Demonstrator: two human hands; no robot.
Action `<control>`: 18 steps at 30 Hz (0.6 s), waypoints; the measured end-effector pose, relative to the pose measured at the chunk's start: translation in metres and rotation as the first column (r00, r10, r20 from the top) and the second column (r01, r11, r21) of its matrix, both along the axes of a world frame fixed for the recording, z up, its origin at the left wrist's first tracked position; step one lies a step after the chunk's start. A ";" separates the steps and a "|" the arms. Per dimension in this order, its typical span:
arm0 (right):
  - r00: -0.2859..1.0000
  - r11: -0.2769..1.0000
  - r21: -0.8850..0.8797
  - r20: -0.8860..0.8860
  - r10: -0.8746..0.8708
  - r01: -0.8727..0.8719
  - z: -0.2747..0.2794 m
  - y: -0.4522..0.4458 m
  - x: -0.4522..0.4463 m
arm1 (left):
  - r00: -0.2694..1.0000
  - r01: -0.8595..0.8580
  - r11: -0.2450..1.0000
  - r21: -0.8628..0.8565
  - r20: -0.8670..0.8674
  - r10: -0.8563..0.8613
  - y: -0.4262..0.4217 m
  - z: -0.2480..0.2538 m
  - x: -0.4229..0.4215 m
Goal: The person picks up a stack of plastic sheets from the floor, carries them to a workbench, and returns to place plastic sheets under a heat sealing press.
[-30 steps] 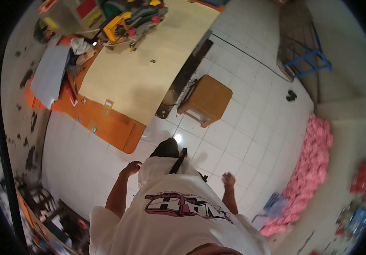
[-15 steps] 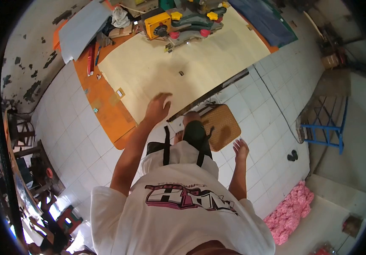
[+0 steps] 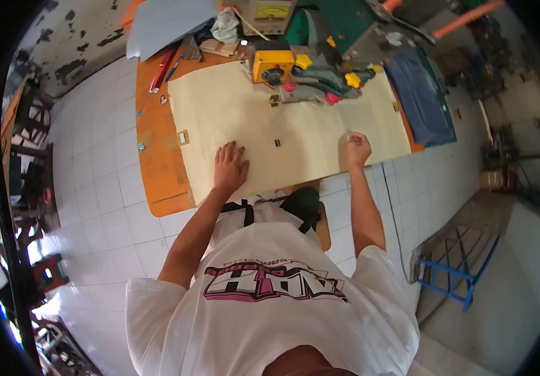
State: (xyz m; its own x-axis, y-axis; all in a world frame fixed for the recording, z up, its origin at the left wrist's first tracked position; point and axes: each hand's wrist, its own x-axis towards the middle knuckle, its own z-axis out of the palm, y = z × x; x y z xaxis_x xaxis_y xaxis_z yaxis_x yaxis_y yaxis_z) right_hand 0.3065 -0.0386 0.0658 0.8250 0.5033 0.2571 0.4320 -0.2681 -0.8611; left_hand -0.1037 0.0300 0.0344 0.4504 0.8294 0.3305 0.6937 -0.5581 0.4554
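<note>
My left hand [image 3: 230, 168] lies on the cream sheet [image 3: 220, 103] that covers the orange table, its fingers stretched out. My right hand [image 3: 358, 149] is over the sheet's right part with fingers curled together. A pale, clear bit shows at its fingertips, too faint to name. Between the hands rests a small dark square piece [image 3: 277, 143]. Beyond them stands a device with a yellow dial box [image 3: 272, 67], a dark green-grey frame [image 3: 320, 78], and yellow and pink knobs. Another small dark piece [image 3: 274, 100] sits at its near side.
Red and blue pen-like tools [image 3: 173, 67] lie at the orange table's [image 3: 157, 182] back left. A meter box [image 3: 267, 15] stands behind. Dark blue cloth [image 3: 415, 97] is at the right. A woven stool [image 3: 324, 232] is beneath me; a blue metal frame [image 3: 452, 276] stands right.
I have come closer to the table. My left hand has settled flat on the sheet. My right hand has risen from beside the stool to over the table, its fingers now curled.
</note>
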 end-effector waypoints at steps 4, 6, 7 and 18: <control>0.940 0.939 -0.343 0.314 0.130 -0.016 0.005 0.043 0.068 | 0.999 0.018 1.000 0.001 0.047 -0.018 0.001 0.006 0.001; 0.891 0.869 -0.493 0.373 0.258 -0.046 0.010 0.046 0.083 | 0.999 0.011 1.000 -0.008 0.043 -0.011 -0.001 0.015 0.004; 0.882 0.866 -0.496 0.376 0.283 -0.066 0.003 0.046 0.092 | 0.999 -0.015 1.000 -0.013 0.048 0.015 -0.002 0.017 0.005; 0.606 0.831 -0.221 0.593 0.530 -0.511 -0.032 0.037 0.114 | 0.997 -0.054 0.998 -0.023 0.047 0.055 -0.007 0.024 0.014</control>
State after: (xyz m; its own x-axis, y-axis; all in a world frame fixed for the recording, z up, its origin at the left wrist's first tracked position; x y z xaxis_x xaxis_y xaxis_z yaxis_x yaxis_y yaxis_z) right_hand 0.4201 -0.0014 0.0339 0.0860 0.8119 0.5774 0.9239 0.1518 -0.3511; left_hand -0.0902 0.0231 0.0580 0.3887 0.8593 0.3326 0.6998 -0.5101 0.5001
